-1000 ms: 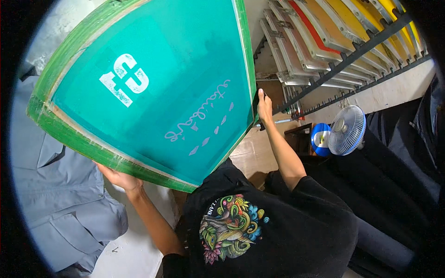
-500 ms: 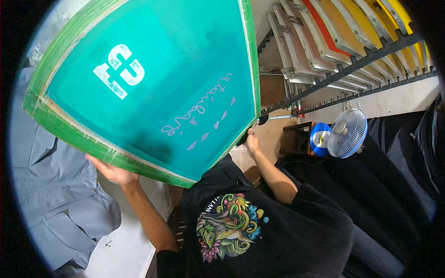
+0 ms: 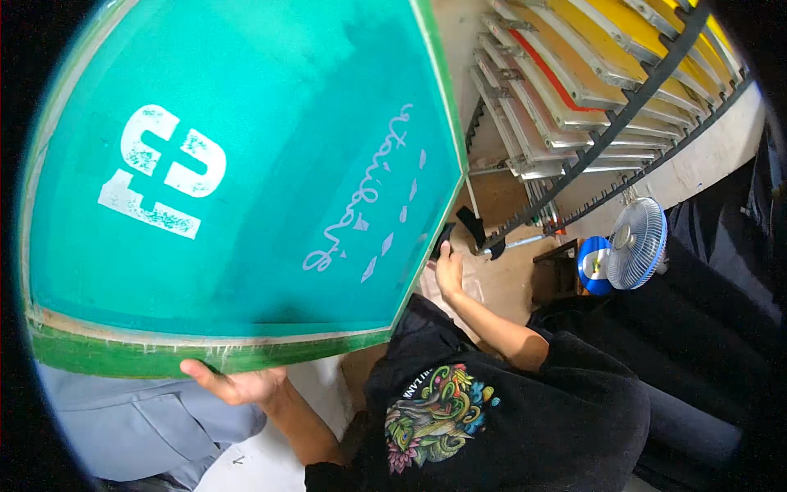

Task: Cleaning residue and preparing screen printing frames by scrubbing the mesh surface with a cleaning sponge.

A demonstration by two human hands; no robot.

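Screen-printing frame [image 3: 246, 189], green-edged with teal mesh: filling the left, both hands grasping it; left hand [image 3: 238, 382] gripping the near edge, right hand [image 3: 448, 266] gripping the right edge. Blue fan [image 3: 635, 243] standing far right.

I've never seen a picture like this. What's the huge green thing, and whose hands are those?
The picture comes from a camera worn on a person's head, looking down, so it bends round at the edges. The huge thing is a screen-printing frame: teal mesh stretched in a green-edged frame, with pale shapes where ink can pass. The left hand grips its lower edge. The right hand is at its right edge, by a small dark object I cannot make out. Below you see the person's own black T-shirt with a colourful print. A grey shirt lies lower left. More frames sit in a rack, and a blue fan stands nearby.
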